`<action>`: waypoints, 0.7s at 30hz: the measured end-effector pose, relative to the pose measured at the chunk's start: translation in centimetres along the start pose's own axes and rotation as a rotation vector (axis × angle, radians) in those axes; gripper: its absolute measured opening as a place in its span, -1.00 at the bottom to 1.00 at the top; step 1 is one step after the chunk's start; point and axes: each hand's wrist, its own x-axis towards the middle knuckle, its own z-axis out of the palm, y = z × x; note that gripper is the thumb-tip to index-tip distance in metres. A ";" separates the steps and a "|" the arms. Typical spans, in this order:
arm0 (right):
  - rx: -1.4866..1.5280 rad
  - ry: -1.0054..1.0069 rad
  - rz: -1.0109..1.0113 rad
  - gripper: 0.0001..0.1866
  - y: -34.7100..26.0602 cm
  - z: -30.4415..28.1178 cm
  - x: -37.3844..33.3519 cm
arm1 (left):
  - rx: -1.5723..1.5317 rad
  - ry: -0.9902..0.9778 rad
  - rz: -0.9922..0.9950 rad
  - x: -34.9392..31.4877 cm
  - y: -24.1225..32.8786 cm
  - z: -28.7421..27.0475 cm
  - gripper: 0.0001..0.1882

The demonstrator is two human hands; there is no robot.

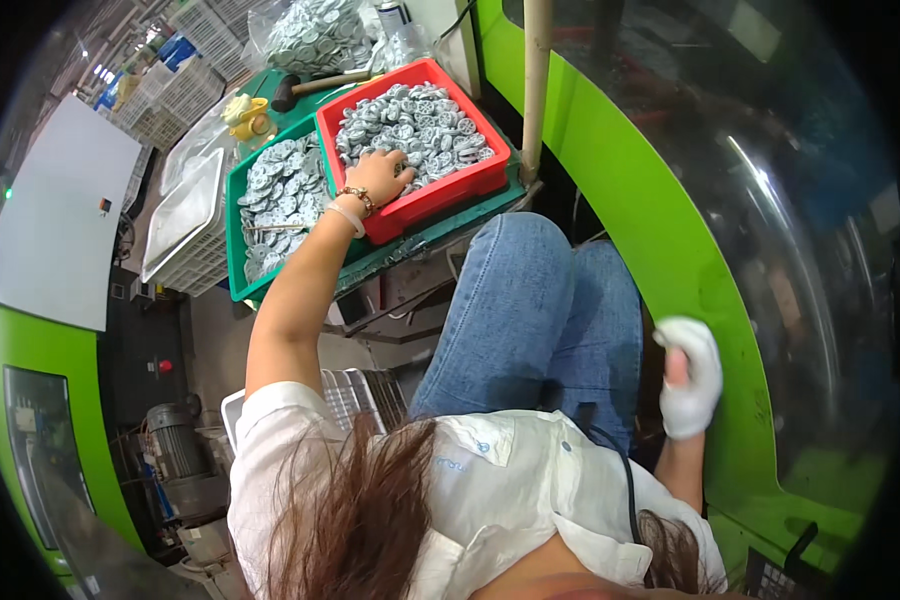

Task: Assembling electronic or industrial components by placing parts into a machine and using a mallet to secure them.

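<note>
My left hand reaches into a red tray heaped with small grey wheel-shaped metal parts. Its thumb and fingers curl together around one of these parts, their tips partly hidden in the heap. Left of it, a green tray is filled with similar flat round parts, with a thin stick lying across them. My right hand, in a white glove that leaves the thumb bare, hovers beside the green machine panel, right of my knees. Motion blurs its fingers, and whatever they may hold cannot be made out.
Behind the trays lie a hammer, a yellow object and a clear bag of grey parts. White crates stand to the left. A pale post rises beside the bench; the green machine panel curves along my right.
</note>
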 end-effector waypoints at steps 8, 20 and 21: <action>-1.430 1.124 -0.594 -0.62 -11.3 -20.0 -10.3 | -0.264 0.054 0.106 0.2 -1.5 1.1 -0.67; 0.782 0.213 -0.108 -0.71 -15.0 -23.5 -7.7 | -0.190 0.055 0.091 0.2 -1.0 0.4 -0.64; 0.765 0.264 -0.125 -0.75 -15.0 -23.3 -7.3 | -0.203 0.064 0.122 0.1 -1.4 -0.2 -0.64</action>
